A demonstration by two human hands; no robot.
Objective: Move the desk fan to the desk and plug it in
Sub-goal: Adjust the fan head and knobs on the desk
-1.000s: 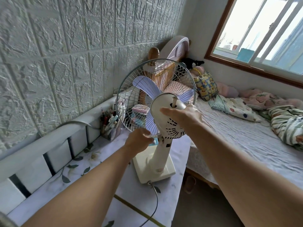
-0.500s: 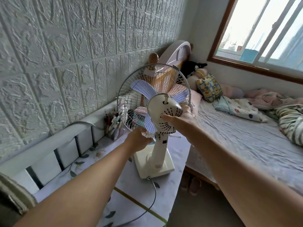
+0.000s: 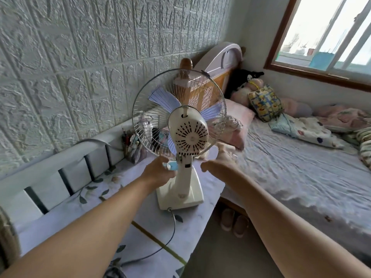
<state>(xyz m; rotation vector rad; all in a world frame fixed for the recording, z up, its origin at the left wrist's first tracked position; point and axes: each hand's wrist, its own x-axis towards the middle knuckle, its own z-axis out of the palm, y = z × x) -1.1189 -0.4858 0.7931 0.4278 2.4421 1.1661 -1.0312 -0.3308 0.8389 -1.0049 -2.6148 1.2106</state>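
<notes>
Head view: the cream plastic desk fan with a wire cage and pale lilac blades (image 3: 181,137) now stands on the white leaf-patterned worktop (image 3: 80,199) beside the bed. The right hand (image 3: 218,163) has dropped off the motor housing, fingers released; the left hand (image 3: 158,171) grips near the neck. Placing looks done; the dark power cord (image 3: 170,237) trails loose, so plugging in remains.

Daylight from a wood-framed window (image 3: 329,43) falls on a rumpled bed (image 3: 291,167) beside an embossed brick-pattern wall (image 3: 80,47).
</notes>
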